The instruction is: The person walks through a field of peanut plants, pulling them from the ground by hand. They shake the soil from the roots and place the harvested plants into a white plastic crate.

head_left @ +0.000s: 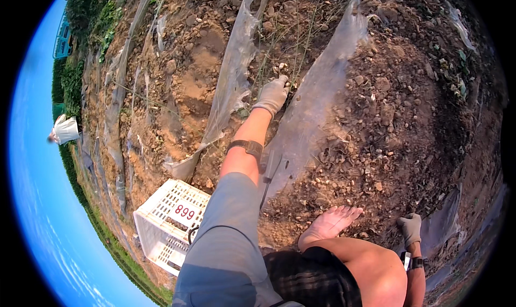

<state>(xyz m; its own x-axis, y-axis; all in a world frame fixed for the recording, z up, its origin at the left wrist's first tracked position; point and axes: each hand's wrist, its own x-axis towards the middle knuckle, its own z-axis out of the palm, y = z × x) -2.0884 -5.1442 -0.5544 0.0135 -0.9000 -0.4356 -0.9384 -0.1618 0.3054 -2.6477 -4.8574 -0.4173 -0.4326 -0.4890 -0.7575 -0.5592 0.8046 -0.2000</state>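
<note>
My left hand [273,96], in a pale work glove, reaches out to the soil between two strips of plastic film. Its fingers are curled closed next to a small pale lump [280,69] and thin green stems [301,43]; what they grip, if anything, I cannot make out. My right hand [411,229], also gloved, rests curled on the ground at the lower right, beside clear plastic film [441,221]. Anything inside its fingers is hidden. A thin dark rod-like thing [269,180] lies on the film strip [306,113] beside my left forearm.
A white slatted crate [177,199] stands left of my left sleeve. My bare foot [330,222] is on stony brown soil [398,119]. More torn film [234,65] runs up the rows. Far left, a person in a white top [66,129] is near green plants.
</note>
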